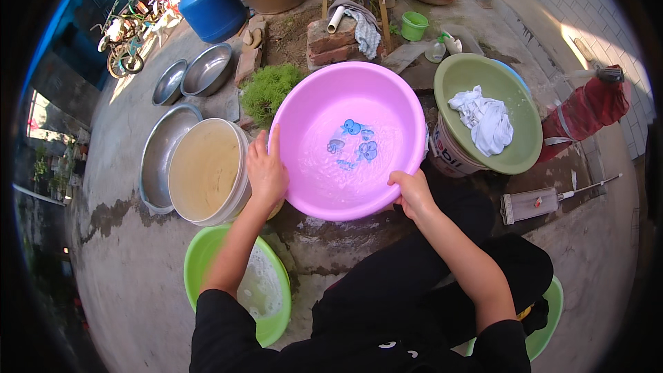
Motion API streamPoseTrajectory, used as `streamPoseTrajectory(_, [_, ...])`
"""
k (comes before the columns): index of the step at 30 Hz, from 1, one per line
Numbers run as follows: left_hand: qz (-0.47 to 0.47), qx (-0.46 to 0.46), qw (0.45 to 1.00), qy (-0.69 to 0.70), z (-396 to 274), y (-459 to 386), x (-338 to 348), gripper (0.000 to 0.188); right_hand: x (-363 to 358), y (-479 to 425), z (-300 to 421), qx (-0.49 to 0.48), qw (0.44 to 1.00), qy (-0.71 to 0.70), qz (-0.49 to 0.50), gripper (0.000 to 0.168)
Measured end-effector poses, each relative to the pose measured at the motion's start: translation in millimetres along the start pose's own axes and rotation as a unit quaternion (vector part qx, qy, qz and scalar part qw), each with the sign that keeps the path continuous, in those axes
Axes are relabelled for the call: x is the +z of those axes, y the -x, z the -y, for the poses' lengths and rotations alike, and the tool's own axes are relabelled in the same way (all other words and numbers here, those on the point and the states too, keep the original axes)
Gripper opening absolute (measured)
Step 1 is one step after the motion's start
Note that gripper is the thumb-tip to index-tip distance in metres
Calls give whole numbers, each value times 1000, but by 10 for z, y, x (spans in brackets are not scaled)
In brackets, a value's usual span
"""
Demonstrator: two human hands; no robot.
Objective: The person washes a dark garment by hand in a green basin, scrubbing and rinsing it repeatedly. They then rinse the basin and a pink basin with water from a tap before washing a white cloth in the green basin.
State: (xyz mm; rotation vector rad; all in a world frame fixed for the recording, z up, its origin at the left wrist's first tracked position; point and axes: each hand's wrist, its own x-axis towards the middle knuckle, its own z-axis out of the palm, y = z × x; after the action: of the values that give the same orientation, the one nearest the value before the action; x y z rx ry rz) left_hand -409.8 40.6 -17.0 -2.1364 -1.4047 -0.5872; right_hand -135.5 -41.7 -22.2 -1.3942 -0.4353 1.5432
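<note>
A pink plastic basin [311, 98] with blue printed fruit on its bottom and some clear water in it is between my hands. My left hand [267, 166] grips its left rim, a finger laid along the outer wall. At the lower right rim my right hand [413, 191] has hold, thumb over the edge and fingers partly hidden beneath. To the right, white wet cloth [484, 119] lies in an olive-green basin [450, 77] that rests on a printed bucket [448, 150]. Below my left forearm stands a lime-green basin [194, 259] with soapy water.
A white bucket [244, 166] of murky water stands left, beside a metal basin [155, 140] and smaller metal bowls [207, 70]. A green plant [272, 90] and stacked bricks [331, 44] lie beyond. On the right are a clear dustpan-like scoop [531, 204] and another green basin [551, 316].
</note>
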Motion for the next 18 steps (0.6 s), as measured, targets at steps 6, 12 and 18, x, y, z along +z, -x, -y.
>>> streamPoseTrajectory(6, [359,119,924,63,-233,128,781,31,218,309,-196,-60,998,-26,-2,47])
streamPoseTrajectory(12, [2,-134,965,224,-945,-337,1208,17,344,585,-280,9,999,-40,29,40])
streamPoseTrajectory(18, [79,43,869,488,-1701,-61,755,15,259,400,-333,29,997,-66,40,38])
